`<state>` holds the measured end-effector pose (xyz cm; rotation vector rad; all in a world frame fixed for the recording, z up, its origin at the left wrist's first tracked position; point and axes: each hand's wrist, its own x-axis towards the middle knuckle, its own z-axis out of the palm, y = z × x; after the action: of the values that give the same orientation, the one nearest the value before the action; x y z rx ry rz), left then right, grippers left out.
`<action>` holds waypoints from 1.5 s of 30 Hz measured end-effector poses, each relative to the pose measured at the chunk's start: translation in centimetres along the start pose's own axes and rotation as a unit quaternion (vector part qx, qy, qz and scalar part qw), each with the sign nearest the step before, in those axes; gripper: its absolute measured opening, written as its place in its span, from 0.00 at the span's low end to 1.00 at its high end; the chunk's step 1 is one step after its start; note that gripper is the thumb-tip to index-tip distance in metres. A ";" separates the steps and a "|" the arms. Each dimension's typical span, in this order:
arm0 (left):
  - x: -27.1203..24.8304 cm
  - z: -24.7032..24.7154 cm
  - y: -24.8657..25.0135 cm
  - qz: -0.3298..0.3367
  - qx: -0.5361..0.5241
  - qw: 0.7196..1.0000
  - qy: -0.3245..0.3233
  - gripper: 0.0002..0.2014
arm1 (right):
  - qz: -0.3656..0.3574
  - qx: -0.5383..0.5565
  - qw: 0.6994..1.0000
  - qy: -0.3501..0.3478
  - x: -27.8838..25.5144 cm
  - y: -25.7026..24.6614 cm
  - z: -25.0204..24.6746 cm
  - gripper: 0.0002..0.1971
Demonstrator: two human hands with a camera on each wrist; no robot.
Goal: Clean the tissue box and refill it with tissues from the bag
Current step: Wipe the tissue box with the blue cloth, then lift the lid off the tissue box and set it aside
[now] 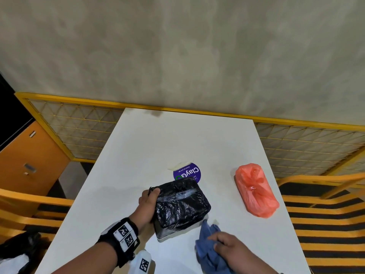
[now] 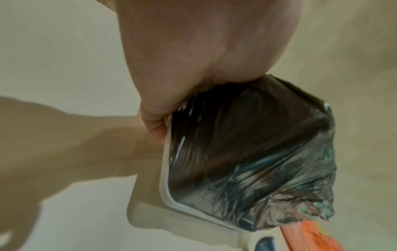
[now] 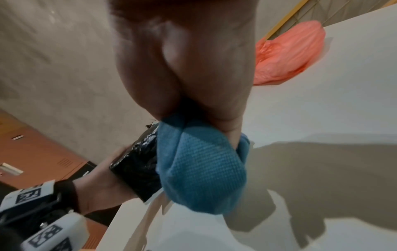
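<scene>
Holding the tissue box (image 1: pixel 181 202) tilted up off the tabletop (image 1: pixel 138 147), the left hand (image 1: pixel 147 206) gripped its left end, thumb curled over the top edge and fingers tucked under the pale rim. I read that tilt as a way to offer the box's faces to the cloth. The box was wrapped in crinkled black plastic, with a slot showing along its top face. It sat near the front middle of the tabletop, partly covering a round purple sticker (image 1: pixel 188 173).

The right hand (image 1: pixel 230 248) clenched a bunched blue cloth (image 1: pixel 209 244), just beside the box's near right corner. From the head view I could not tell whether cloth and box touched. My guess: wiping was under way or about to start, with the refill not begun.

The box's long axis ran from the near left to the far right, its slot face turned up and toward the far side, its base edge lifted toward me. In the left wrist view the white rim (image 2: pixel 167 169) ran along the lower edge of the wrap.

The orange bag (image 1: pixel 255 189) lay knotted shut, well apart to the right, its long axis running away from me and leaning leftward at the far end. I took it for the tissue supply, parked clear of the wiping.
</scene>
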<state>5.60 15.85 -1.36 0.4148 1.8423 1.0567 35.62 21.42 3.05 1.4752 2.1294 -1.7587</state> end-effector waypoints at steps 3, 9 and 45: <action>-1.3 0.5 1.4 0.008 0.008 1.000 -0.007 0.33 | -0.006 -0.012 1.000 -0.017 -0.7 0.0 0.5 0.22; -1.8 0.9 2.3 0.038 0.017 0.999 -0.019 0.34 | -0.033 -0.153 0.988 -0.004 -0.5 -0.7 0.8 0.08; -3.1 0.3 5.2 0.201 0.124 0.960 -0.153 0.32 | -0.059 0.207 0.962 0.167 7.8 -4.0 -2.9 0.15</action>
<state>6.64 16.95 4.45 1.0782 1.6475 0.9573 30.27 28.91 2.97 1.8977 2.1145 -2.2511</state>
